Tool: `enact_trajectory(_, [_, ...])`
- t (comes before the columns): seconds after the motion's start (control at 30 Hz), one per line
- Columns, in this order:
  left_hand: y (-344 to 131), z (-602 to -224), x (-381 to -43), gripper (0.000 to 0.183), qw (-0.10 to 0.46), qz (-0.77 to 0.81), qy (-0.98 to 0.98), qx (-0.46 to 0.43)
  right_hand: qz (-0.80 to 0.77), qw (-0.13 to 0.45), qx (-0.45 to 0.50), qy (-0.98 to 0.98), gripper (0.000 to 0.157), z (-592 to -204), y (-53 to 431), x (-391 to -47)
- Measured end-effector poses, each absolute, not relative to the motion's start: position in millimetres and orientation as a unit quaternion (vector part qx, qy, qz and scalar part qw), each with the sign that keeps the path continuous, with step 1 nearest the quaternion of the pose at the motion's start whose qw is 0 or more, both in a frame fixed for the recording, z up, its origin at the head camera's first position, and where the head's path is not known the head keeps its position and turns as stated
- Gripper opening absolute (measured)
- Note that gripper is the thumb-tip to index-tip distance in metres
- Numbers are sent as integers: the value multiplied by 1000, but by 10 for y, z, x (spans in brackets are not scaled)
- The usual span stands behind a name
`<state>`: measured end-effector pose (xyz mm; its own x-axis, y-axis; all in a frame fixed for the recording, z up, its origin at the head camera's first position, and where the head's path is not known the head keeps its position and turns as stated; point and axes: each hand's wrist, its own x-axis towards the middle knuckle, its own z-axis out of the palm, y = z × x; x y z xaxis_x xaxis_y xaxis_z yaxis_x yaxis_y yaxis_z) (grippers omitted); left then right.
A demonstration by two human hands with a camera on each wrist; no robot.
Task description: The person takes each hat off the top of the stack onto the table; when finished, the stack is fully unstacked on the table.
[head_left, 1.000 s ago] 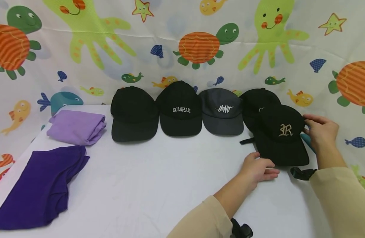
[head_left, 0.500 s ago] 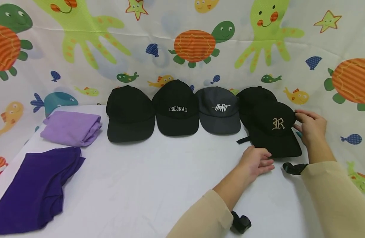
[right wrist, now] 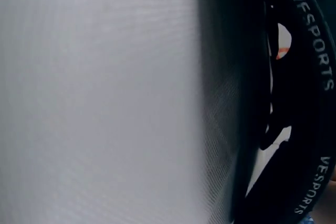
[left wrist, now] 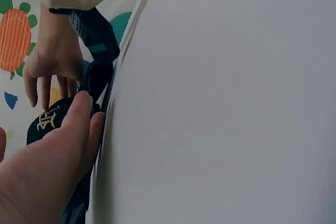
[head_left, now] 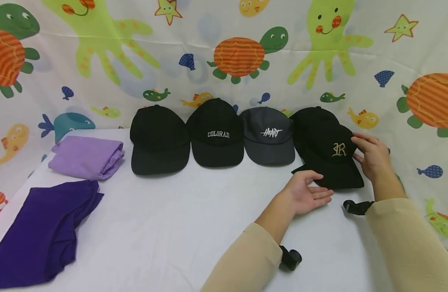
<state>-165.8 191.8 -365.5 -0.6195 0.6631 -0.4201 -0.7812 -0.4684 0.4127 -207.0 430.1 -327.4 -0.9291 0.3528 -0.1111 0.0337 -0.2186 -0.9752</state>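
As the left hand (head_left: pixel 302 194) extends straight, unclosed fingers just before the brim, the right hand (head_left: pixel 374 157) touches the crown of the black "R" cap (head_left: pixel 333 160); whether it pinches cannot be told. This cap overlaps another black cap (head_left: pixel 311 117) on the desk (head_left: pixel 165 227).

Staged tabletop recording setup. Whether it's a home, studio or lab: can't tell. Evidence: 1 white table (head_left: pixel 165 227), pale top with faint creases. Behind the table hangs 1 printed fabric backdrop (head_left: pixel 194 24), filling the background, nursery-style: turtles (head_left: pixel 239 56), octopuses (head_left: pixel 329 44), fish (head_left: pixel 430 171), stars (head_left: pixel 401 28). Same fabric shows past the table's left and right edges. Along the table's back: 5 caps (head_left: pixel 269 138), rightmost overlapping its neighbour. At the table's left: 2 folded cloths (head_left: pixel 41 235), lilac and dark purple. 2 black wrist cameras (head_left: pixel 291 259) over the table also read as recording gear.
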Motion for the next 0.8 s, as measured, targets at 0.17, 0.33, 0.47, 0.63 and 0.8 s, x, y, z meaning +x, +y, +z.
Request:
enact_trajectory(0.17, [1863,-3670,-1693,76,405,859,288,-123,704,63,-169,-687,56,-3280,4228,-2089])
enact_trajectory(0.33, [1824,-3656,-1673,76,397,862,289,-125,643,42,-177,-744,80,-3268,4155,-2105])
enact_trajectory(0.47, [1737,-3653,-1677,72,393,854,322,-109,583,44,-186,-790,84,-3254,4113,-2121])
enact_trajectory(0.63, [1584,-3659,-1703,57,390,833,384,-81,537,49,-196,-819,82,-3210,4104,-2106])
enact_trajectory(0.8, [1450,-3609,-1687,34,398,806,435,-58,507,55,-189,-839,81,-3147,4096,-2090])
